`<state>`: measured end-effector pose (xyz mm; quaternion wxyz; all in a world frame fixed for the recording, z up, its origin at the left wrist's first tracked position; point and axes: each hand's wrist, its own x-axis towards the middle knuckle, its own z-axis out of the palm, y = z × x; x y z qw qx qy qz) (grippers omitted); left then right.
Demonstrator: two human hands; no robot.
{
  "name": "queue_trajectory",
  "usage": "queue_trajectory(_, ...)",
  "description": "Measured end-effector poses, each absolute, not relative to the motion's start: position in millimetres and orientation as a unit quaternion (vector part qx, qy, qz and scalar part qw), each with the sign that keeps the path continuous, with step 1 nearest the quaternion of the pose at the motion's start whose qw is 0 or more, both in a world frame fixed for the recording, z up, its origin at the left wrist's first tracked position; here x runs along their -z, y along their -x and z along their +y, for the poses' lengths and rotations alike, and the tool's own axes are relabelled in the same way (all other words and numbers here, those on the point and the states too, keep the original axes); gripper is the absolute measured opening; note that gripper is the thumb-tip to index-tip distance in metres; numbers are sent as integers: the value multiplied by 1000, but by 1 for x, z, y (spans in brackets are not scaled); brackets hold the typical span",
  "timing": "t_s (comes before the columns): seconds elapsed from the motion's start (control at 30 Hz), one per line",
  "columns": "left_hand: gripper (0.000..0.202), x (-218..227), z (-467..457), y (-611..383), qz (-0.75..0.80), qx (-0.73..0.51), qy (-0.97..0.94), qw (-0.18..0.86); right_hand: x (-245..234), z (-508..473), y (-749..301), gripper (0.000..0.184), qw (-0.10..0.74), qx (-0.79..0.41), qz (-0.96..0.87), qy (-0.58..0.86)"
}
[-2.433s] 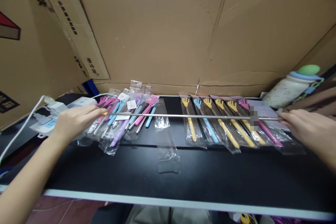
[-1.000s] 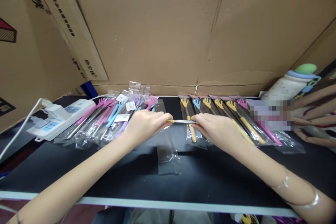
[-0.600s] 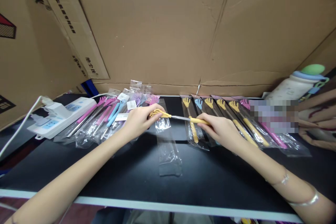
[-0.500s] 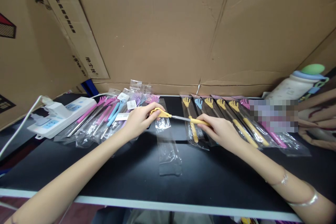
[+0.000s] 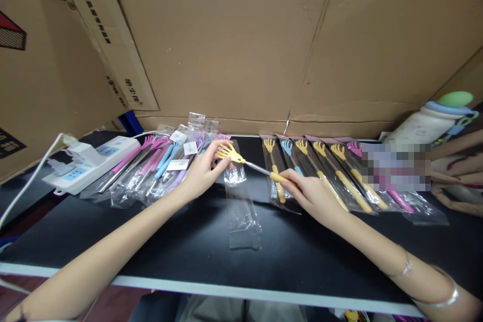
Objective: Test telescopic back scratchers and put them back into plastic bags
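Bagged scratchers (image 5: 353, 191) on black table (image 5: 302, 256)

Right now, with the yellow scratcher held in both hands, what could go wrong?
The left grip has the yellow scratcher by its pronged head, so a prong might bend or slip free.

The right grip is close to the row of bagged scratchers and could nudge them askew.

The clear bag lies loose on the black tabletop, so a passing wrist might drag it.
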<state>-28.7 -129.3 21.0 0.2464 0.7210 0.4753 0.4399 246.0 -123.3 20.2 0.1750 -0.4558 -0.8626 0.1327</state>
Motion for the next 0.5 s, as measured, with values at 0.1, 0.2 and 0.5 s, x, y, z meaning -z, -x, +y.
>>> queue_trajectory(0.1,41,-24,-130,30,470,-428,-733,243,-20,-121,-247,32,228,-191,-843,449)
queue_trajectory(0.2,32,-30,-136,30,469,-344,-792,185,-18,-116,-250,34,281,-243,-805,463)
queue_trajectory(0.5,58,-36,-169,19,324,-51,-921,210,-14,-104,-251,40,331,-437,-705,450)
